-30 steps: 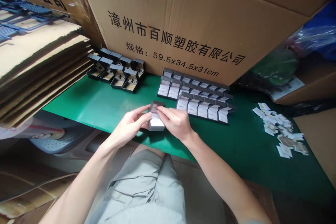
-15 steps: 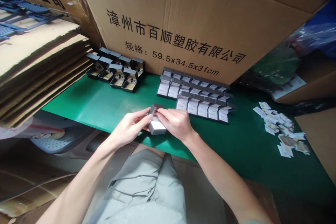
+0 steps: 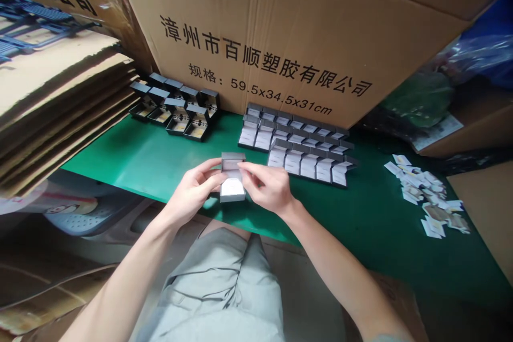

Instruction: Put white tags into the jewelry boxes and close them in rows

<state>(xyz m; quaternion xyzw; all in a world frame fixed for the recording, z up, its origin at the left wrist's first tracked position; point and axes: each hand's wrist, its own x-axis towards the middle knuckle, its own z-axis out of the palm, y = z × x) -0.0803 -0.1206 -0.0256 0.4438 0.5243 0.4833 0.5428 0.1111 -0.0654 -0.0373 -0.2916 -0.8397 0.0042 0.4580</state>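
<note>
A small black jewelry box with a white lining stands open over the near edge of the green table, its lid raised. My left hand grips its left side, thumb in front and fingers behind. At the right edge of the lid, my right hand is closed in a pinch, thumb and forefinger against the box. Beyond my right hand are rows of open boxes with white linings. Farther left, several open black boxes show bare insides with yellowish bits.
A large cardboard carton rises behind the green table. Small white pads lie in a loose pile at the right. Flattened cardboard sheets are stacked at the left, with blue racks on top.
The jewelry box has turned more upright toward me and shifted slightly left. My right fingers have drawn back from inside the lid to its right edge.
</note>
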